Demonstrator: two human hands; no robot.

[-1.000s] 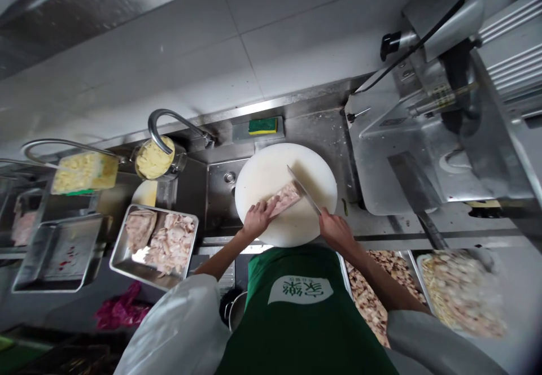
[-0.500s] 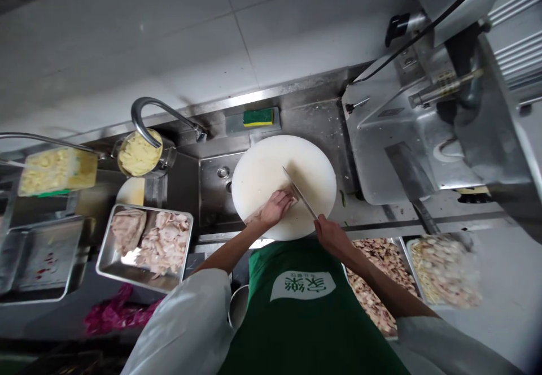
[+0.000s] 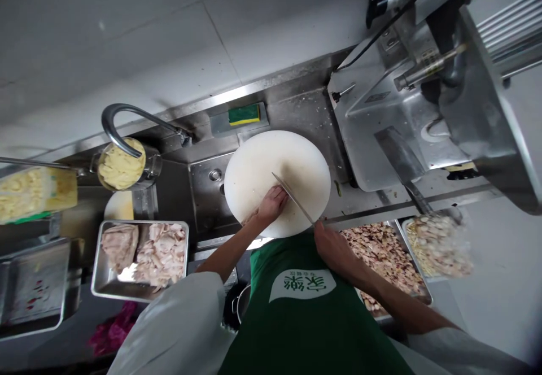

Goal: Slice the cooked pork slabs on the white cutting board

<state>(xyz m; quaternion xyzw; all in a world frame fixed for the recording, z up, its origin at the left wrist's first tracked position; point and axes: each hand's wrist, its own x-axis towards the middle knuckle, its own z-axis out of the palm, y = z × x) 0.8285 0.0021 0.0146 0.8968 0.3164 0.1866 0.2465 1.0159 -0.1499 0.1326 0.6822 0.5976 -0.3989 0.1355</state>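
Note:
A knife (image 3: 293,197) is in my right hand (image 3: 329,245), its fingers wrapped round the handle at the near right edge of a round white cutting board (image 3: 302,155). The blade slants up and left over the board, close beside the fingertips of my left hand (image 3: 272,203). Those fingers are curled down on a pale piece of meat (image 3: 250,217). Most of the meat is hidden under my hand and wrist; a strip of it shows at the board's lower left.
Left: a metal tray (image 3: 96,273) of pale meat pieces, a faucet (image 3: 110,121), a pot of yellow slices (image 3: 122,165). Behind the board lies a green-and-yellow sponge (image 3: 244,114). Right: a slicing machine (image 3: 478,104), a tray of chopped meat (image 3: 381,259) and a cleaver-like flat blade (image 3: 398,152).
The view has shifted, so the surroundings sit differently in it. The knife stays beside my left fingertips, and the meat end that showed between fingers and blade is now hidden.

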